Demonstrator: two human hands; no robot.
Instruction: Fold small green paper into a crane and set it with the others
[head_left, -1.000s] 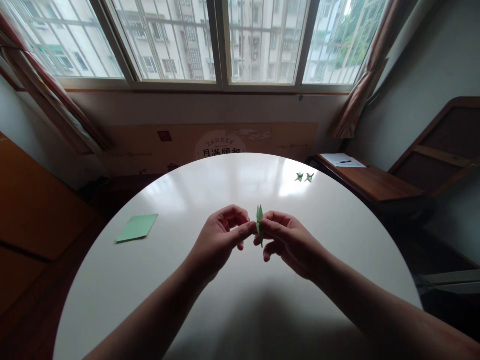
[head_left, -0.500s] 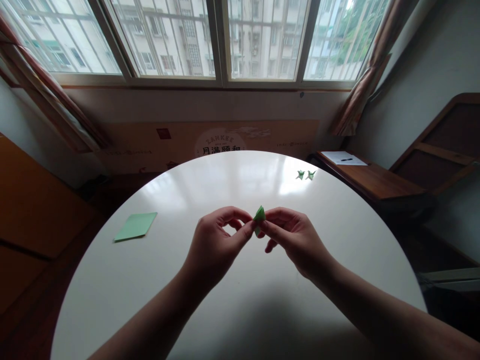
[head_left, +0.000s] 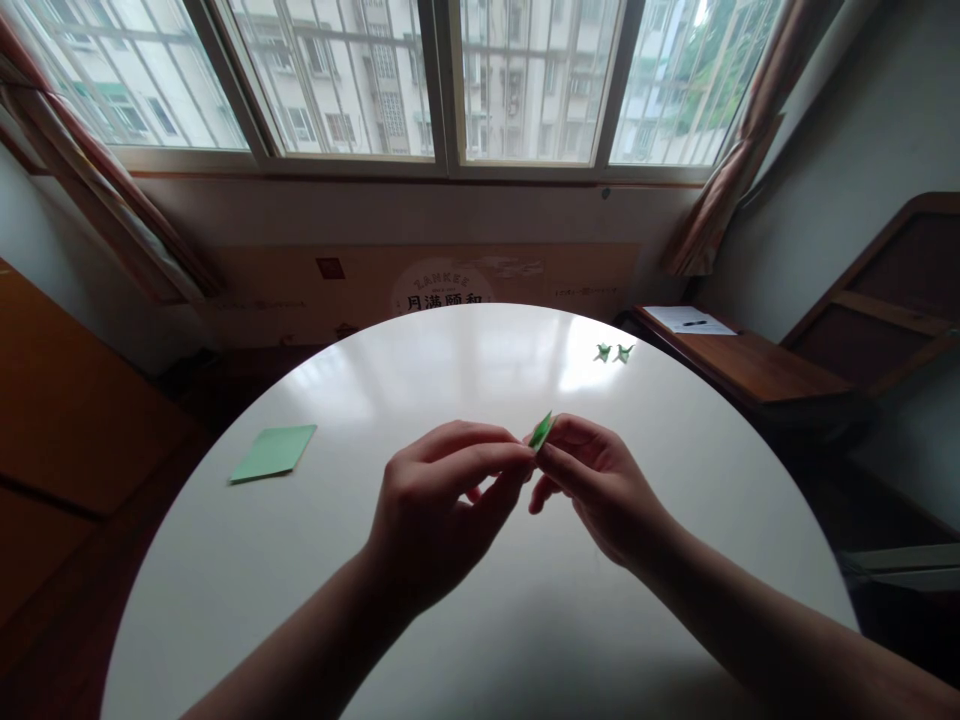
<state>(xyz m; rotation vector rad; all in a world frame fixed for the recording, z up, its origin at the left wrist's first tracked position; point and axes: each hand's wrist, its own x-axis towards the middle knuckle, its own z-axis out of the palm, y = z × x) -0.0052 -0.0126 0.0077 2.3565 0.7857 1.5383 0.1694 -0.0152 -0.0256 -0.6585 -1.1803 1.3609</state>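
Right hand (head_left: 607, 485) has thumb and fingers closed in a small pinch on the folded green paper (head_left: 541, 433), up over the middle of the table (head_left: 465, 640), probably just to steady something that tiny. Left hand (head_left: 442, 500) has its fingertips bunched at the near end; can't tell if they're actually gripping, since they cover it. Green square paper (head_left: 274, 453) lies off left, two little folded pieces (head_left: 604, 352) far right, likely parked there for elbow room.

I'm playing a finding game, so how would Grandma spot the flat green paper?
Find the round white table below the window. Near its left edge, left of the left hand, lies the green paper. Unlike the folded green piece in the right hand and two tiny folded shapes farther off, it's flat and four-cornered.
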